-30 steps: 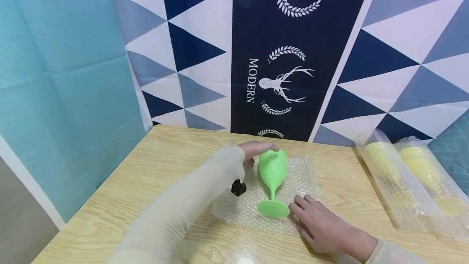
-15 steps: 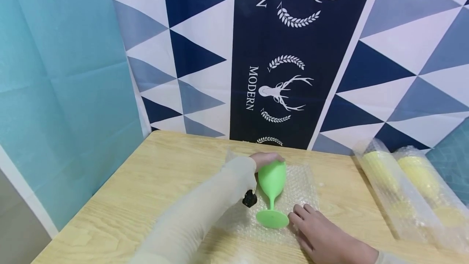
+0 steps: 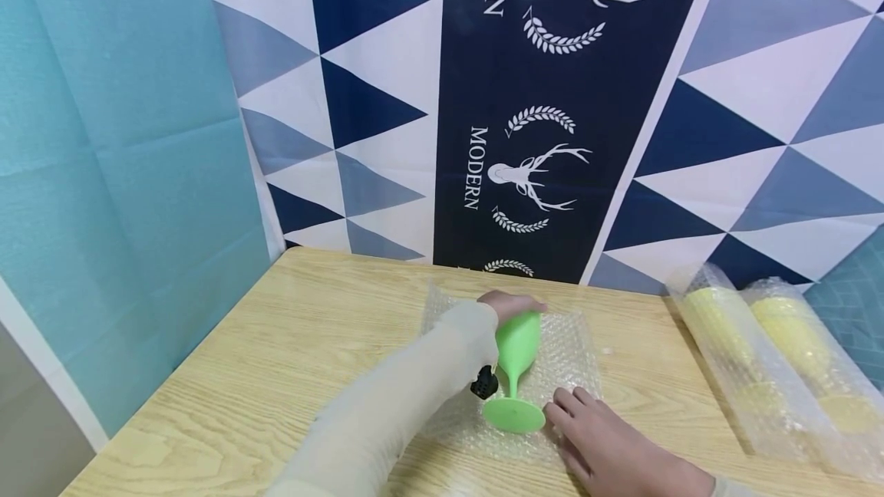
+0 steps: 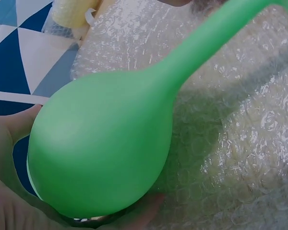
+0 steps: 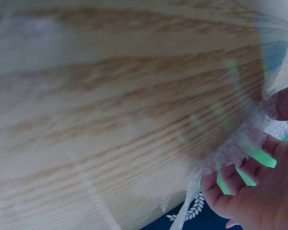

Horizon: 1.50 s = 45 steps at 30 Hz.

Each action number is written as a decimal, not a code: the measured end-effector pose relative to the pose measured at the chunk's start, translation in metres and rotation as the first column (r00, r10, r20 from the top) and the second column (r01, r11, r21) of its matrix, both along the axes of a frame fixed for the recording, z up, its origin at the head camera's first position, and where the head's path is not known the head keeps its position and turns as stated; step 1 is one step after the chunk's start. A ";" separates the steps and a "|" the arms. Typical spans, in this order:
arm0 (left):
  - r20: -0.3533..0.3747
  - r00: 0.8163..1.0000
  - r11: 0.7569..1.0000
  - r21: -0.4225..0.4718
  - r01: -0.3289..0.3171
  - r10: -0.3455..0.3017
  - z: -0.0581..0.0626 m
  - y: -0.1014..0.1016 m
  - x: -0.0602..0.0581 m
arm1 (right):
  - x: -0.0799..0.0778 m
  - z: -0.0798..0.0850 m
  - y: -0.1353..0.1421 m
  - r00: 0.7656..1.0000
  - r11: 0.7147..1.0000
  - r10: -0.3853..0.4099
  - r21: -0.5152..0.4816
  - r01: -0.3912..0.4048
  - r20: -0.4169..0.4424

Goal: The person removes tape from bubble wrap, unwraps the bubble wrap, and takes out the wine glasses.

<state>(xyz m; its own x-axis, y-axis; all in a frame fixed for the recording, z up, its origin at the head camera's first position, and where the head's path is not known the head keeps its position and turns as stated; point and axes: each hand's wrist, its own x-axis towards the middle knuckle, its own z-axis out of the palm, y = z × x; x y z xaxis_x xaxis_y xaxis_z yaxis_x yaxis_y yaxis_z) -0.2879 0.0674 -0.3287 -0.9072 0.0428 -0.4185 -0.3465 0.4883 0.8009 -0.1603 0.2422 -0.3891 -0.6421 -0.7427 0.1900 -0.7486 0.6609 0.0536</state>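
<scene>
A light green plastic goblet [image 3: 519,347] lies on its side on a sheet of bubble wrap [image 3: 569,359], its round foot toward me. My left hand [image 3: 509,304] holds the bowl at its rim end. In the left wrist view, the thumb shows on one side of the green bowl [image 4: 103,143] and the fingers curve under the other. Close beside the foot, my right hand [image 3: 608,443] has curled fingers at the wrap's near right edge. The right wrist view has that bubble wrap edge [image 5: 242,141] between the thumb and fingers.
Two yellow goblet-shaped things in bubble wrap, one [image 3: 721,328] beside the other [image 3: 794,332], lie at the table's right. The wooden table [image 3: 331,313] meets a patterned cloth backdrop [image 3: 525,175] behind and a turquoise cloth [image 3: 131,175] at left. A small black device [image 3: 485,383] sits at my left wrist.
My left hand has moved right from beside the goblet and closed round its bowl. The right hand stays at the wrap's edge. The head view has tilted up slightly.
</scene>
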 end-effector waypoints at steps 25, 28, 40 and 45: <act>-0.043 0.999 1.000 0.015 -0.008 0.009 0.012 -0.020 0.001 | 0.001 -0.003 0.000 1.000 1.000 0.012 -0.020 -0.013 -0.014; -0.053 0.999 1.000 0.013 -0.002 0.002 0.018 -0.025 0.007 | 0.001 -0.003 0.001 1.000 0.999 0.020 -0.031 -0.021 -0.024; -0.059 0.998 0.998 0.061 -0.022 0.026 0.024 -0.035 0.024 | 0.002 -0.002 0.002 0.995 0.997 0.058 -0.055 -0.062 -0.075; -0.096 0.995 0.998 0.060 -0.007 0.012 0.027 -0.041 0.031 | 0.001 -0.002 0.002 0.995 0.995 0.067 -0.066 -0.072 -0.071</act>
